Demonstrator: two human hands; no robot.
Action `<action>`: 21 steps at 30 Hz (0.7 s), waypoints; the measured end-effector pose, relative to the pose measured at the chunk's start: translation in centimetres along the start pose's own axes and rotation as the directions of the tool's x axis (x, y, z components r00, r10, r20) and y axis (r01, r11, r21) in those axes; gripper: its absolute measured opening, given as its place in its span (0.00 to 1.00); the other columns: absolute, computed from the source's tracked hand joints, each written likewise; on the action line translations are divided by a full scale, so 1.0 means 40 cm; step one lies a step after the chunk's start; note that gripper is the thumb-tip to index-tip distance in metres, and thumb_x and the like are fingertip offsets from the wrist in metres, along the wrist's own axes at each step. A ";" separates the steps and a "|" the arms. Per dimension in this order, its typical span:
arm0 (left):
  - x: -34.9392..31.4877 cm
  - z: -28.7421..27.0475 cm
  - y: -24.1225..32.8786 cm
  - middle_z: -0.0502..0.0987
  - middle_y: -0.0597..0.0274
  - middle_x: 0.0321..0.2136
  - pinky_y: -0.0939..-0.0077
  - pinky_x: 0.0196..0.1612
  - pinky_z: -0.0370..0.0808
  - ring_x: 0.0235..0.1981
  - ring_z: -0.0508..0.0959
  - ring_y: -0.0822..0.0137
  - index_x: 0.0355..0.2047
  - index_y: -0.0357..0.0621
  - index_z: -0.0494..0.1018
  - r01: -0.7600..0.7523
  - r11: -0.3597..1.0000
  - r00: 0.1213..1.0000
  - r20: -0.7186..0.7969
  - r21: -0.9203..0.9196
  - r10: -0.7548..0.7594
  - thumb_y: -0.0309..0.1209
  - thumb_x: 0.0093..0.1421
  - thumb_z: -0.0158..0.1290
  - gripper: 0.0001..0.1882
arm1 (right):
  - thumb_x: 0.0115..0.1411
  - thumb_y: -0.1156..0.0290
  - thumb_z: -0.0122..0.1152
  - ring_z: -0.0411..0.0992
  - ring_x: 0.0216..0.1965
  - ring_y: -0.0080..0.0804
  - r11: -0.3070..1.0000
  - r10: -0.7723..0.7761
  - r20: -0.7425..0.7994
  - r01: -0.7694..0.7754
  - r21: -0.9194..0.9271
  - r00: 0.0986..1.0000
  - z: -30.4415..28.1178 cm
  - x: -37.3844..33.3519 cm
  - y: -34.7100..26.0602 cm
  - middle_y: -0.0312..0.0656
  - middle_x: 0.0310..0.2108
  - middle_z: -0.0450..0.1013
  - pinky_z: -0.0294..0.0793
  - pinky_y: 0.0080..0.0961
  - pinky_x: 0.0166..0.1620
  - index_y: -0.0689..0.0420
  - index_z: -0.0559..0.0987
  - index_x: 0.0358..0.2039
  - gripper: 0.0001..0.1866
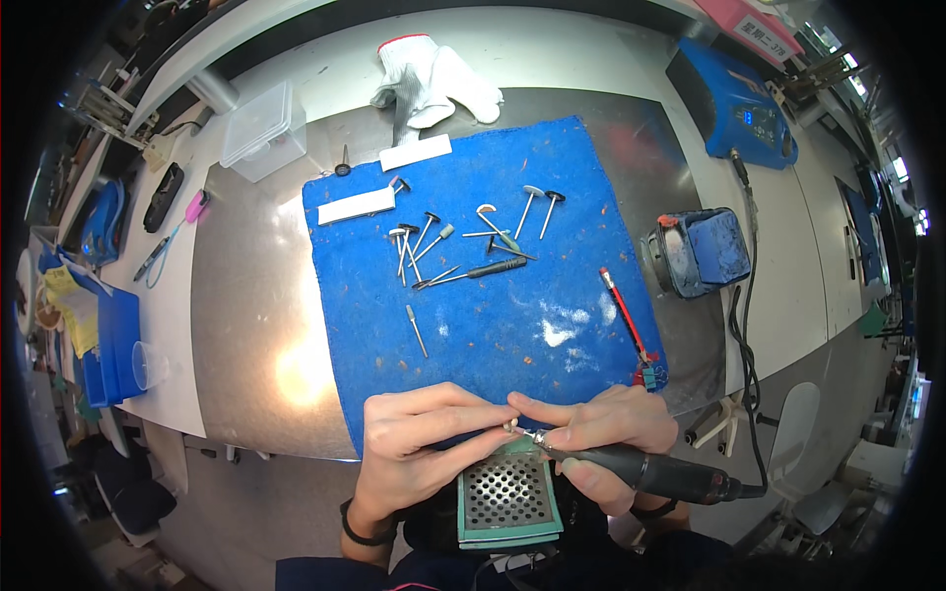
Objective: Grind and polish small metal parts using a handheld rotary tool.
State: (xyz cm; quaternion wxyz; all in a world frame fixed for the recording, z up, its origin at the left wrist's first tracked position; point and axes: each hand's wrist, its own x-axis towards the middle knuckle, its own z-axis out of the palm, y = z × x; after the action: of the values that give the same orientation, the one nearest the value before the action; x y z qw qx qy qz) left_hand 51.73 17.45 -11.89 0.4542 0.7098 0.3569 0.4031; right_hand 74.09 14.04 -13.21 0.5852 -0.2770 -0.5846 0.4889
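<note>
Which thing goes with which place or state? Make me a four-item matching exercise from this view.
1. Black rotary handpiece
2. Red pencil
3. Work gloves
4. Perforated metal plate

A. Lying beyond the far edge of the blue cloth
B. Set in a green frame
C. Held in the right hand
D. Lying on the cloth's right side

Pairs: 1-C, 2-D, 3-A, 4-B

Mid-frame, my cloth lay on the metal sheet, with bits and a screwdriver mostly in its upper half, the pencil near its right edge. Gloves sat behind it, top centre; the box upper left, the control unit upper right. I had the handpiece in my right hand, lower right of centre, the grate to its left.
</note>
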 end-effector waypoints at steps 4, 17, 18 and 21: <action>0.003 0.003 0.002 0.86 0.48 0.30 0.78 0.31 0.83 0.29 0.87 0.64 0.36 0.31 0.86 0.000 1.000 1.000 0.007 -0.004 0.000 0.17 0.51 0.70 0.11 | 0.54 0.79 0.66 0.87 0.32 0.43 0.999 0.008 -0.034 -0.009 -0.031 0.999 -0.002 -0.008 0.002 0.60 0.34 0.84 0.86 0.27 0.35 0.70 0.84 0.41 0.13; 0.001 -0.002 0.004 0.86 0.48 0.29 0.78 0.31 0.83 0.29 0.87 0.64 0.36 0.31 0.86 0.006 1.000 1.000 0.014 0.019 -0.007 0.17 0.50 0.71 0.11 | 0.53 0.79 0.67 0.87 0.31 0.41 0.997 0.066 0.001 -0.065 -0.050 0.998 -0.008 -0.008 -0.005 0.59 0.34 0.84 0.85 0.26 0.36 0.68 0.84 0.41 0.14; -0.001 -0.002 0.002 0.86 0.48 0.29 0.78 0.31 0.83 0.28 0.87 0.64 0.36 0.31 0.86 0.004 1.000 1.000 0.012 0.012 -0.004 0.17 0.50 0.70 0.11 | 0.53 0.78 0.67 0.87 0.31 0.40 0.998 0.040 -0.007 -0.041 -0.045 0.999 -0.004 -0.006 -0.003 0.59 0.34 0.84 0.85 0.26 0.36 0.67 0.84 0.41 0.13; 0.000 -0.003 0.005 0.86 0.48 0.29 0.78 0.31 0.83 0.28 0.87 0.64 0.36 0.31 0.86 0.008 1.000 1.000 0.011 0.007 -0.008 0.17 0.51 0.70 0.11 | 0.54 0.77 0.67 0.87 0.31 0.40 0.999 0.018 -0.027 -0.019 -0.034 0.999 0.002 -0.008 0.003 0.59 0.34 0.84 0.85 0.25 0.35 0.67 0.84 0.41 0.13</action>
State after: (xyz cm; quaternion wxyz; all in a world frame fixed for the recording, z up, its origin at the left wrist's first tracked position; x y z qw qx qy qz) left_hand 51.65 17.42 -11.67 0.4553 0.7122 0.3588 0.3959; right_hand 74.04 13.80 -13.44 0.5837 -0.2989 -0.5824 0.4803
